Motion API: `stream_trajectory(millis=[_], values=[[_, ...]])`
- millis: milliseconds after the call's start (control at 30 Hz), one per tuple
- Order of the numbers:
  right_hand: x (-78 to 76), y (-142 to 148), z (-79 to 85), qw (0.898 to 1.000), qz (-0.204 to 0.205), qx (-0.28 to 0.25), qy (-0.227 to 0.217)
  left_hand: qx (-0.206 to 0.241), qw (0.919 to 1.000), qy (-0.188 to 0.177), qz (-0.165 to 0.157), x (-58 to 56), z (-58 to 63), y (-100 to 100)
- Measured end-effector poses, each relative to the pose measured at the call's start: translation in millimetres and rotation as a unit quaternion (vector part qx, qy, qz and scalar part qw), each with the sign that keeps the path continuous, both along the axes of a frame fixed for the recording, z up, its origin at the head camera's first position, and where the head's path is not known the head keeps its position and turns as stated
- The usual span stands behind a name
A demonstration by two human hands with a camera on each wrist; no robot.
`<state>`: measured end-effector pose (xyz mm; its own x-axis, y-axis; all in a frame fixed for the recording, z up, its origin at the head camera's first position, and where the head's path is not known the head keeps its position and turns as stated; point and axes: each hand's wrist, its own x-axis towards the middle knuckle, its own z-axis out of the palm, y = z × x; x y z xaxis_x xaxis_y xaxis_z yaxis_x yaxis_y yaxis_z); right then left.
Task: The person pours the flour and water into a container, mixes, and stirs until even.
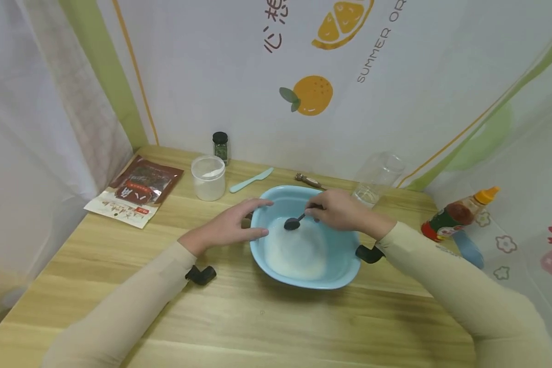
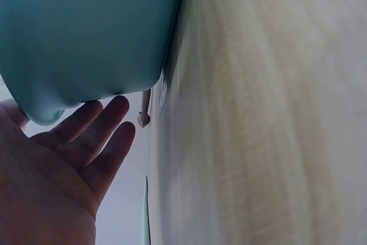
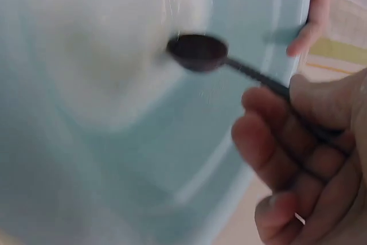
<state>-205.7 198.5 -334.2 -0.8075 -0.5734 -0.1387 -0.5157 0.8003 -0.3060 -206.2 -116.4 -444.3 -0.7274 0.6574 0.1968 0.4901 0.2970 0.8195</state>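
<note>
A light-blue plastic basin (image 1: 305, 283) stands on the wooden table, with a white layer (image 1: 299, 255) spread over its bottom. At the basin's left side, my left hand (image 1: 230, 225) holds the rim. Its thumb and a finger reach over the edge, while other fingers (image 2: 109, 153) lie against the outer wall in the left wrist view. Over the inside of the basin, my right hand (image 1: 340, 209) pinches the thin handle of a dark measuring spoon (image 1: 292, 224). The spoon's round bowl (image 3: 198, 53) hangs close over the white layer.
Behind the basin stand a jar of white powder (image 1: 209, 179), a dark-lidded herb jar (image 1: 221, 148), a pale-green spreader knife (image 1: 252, 180), a brown-handled utensil (image 1: 309, 180) and a clear container (image 1: 377, 179). A spice packet (image 1: 135, 189) lies left. A sauce bottle (image 1: 460, 214) leans right.
</note>
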Motion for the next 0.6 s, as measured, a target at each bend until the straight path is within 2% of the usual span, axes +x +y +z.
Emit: stream_trajectory(millis=[100, 167, 233, 300, 400, 500, 600], values=[[-0.7, 7.0, 0.6, 0.998, -0.021, 0.038, 0.038, -0.002, 1.0, 0.004, 0.002, -0.5, -0.1, -0.3], [0.5, 12.6, 2.0, 0.996, -0.018, 0.061, 0.059, 0.001, 1.0, 0.005, 0.002, -0.8, -0.7, 0.2], [3.5, 16.6, 4.9, 0.995, -0.008, 0.076, 0.058, 0.005, 1.0, 0.004, 0.0, -1.4, -0.4, 0.5], [7.3, 19.0, 8.5, 0.996, 0.006, 0.082, 0.032, 0.008, 1.0, 0.001, -0.003, -2.1, 0.1, 0.2], [13.3, 16.7, 12.9, 0.996, 0.035, 0.064, -0.052, 0.014, 0.9999, -0.007, -0.006, -2.4, 0.4, -0.3], [16.9, 10.2, 14.0, 0.989, 0.063, 0.03, -0.132, 0.015, 0.9998, -0.01, -0.006, -2.0, -0.1, -0.4], [16.8, 3.5, 11.2, 0.984, 0.083, 0.004, -0.159, 0.015, 0.9998, -0.011, -0.007, -1.6, -0.7, 0.4]])
